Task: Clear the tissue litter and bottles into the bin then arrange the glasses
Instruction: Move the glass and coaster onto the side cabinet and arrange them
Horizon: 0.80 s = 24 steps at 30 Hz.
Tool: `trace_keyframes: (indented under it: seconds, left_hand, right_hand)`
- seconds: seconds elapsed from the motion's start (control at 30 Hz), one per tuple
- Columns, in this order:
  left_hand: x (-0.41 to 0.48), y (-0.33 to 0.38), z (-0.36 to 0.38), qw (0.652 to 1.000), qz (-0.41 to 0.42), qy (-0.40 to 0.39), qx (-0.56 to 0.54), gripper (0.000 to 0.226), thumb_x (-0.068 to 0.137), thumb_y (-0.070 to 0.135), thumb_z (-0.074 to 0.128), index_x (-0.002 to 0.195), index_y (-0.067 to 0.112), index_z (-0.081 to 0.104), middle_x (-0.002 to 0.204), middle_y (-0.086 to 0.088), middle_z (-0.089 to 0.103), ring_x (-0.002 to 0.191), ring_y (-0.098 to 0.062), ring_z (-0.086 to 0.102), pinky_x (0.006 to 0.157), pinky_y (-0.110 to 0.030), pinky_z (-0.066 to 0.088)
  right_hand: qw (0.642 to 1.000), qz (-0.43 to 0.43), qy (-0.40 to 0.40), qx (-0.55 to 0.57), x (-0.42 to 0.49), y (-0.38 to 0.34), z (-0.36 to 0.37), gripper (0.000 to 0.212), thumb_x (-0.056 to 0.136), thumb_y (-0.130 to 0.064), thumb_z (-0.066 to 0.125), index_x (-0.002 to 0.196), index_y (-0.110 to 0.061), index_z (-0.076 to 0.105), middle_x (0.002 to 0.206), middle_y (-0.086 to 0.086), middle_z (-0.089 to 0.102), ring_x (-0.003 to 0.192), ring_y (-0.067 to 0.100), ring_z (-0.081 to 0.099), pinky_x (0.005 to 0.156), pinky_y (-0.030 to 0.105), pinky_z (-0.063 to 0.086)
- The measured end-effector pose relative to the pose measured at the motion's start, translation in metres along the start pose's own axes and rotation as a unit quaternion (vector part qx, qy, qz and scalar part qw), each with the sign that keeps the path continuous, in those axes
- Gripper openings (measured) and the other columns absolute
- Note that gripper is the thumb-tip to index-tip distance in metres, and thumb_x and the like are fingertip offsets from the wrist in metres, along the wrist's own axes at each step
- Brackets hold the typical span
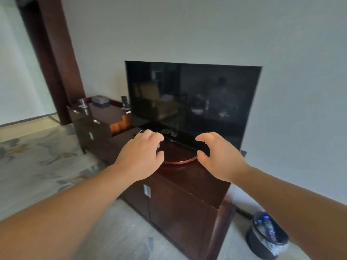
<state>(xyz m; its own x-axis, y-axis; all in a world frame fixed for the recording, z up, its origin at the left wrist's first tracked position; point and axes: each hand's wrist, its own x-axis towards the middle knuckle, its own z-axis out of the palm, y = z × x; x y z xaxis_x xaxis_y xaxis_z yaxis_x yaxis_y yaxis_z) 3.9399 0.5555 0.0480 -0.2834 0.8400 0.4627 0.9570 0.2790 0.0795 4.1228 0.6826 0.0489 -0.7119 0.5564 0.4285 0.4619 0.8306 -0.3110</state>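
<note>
A round reddish-brown tray (180, 161) lies on the dark wooden cabinet (197, 182) in front of the TV. My left hand (142, 154) hovers over the tray's left side with its fingers curled down. A small greyish thing shows between thumb and fingers, too hidden to identify. My right hand (217, 156) is at the tray's right rim in an open C shape, with nothing in it. A clear glass (174, 130) stands upright behind the tray, close to the screen. The black bin (262, 246) on the floor at the lower right holds blue-labelled bottles (270, 231).
The black TV (193, 98) fills the cabinet's back. A lower sideboard (105, 113) to the left carries a tissue box (100, 100), a metal cup (82, 101) and small items. Patterned carpet (37, 156) covers the floor on the left.
</note>
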Motion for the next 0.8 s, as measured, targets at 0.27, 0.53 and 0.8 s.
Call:
trace_keyframes:
  seconds: [0.27,0.53,0.8]
  left_hand:
    - [-0.009,-0.099,0.007,0.998,-0.068,-0.007,0.005,0.038,0.092,0.034,0.048,0.128,0.023,0.046,0.124,0.0,0.05,0.111,-0.021,0.052,0.085,-0.037,0.049]
    - [0.039,-0.148,0.065,0.996,-0.087,-0.036,0.004,0.039,0.093,0.033,0.047,0.13,0.022,0.046,0.126,0.001,0.051,0.11,-0.018,0.053,0.083,-0.032,0.049]
    - [0.147,-0.179,0.115,0.995,-0.082,-0.046,0.015,0.039,0.095,0.032,0.046,0.132,0.022,0.045,0.128,0.0,0.049,0.112,-0.017,0.052,0.085,-0.028,0.044]
  right_hand:
    - [0.999,-0.026,-0.039,0.009,0.058,-0.054,0.068,0.043,0.093,-0.031,0.052,0.135,-0.025,0.047,0.136,-0.007,0.048,0.112,0.015,0.055,0.089,0.027,0.046]
    - [0.998,-0.011,-0.064,0.025,0.13,-0.026,0.127,0.042,0.093,-0.03,0.053,0.134,-0.026,0.047,0.134,-0.008,0.049,0.111,0.013,0.055,0.087,0.025,0.044]
    - [0.996,-0.015,-0.063,0.059,0.235,0.019,0.174,0.04,0.092,-0.029,0.053,0.132,-0.025,0.049,0.13,-0.007,0.052,0.108,0.013,0.056,0.079,0.019,0.037]
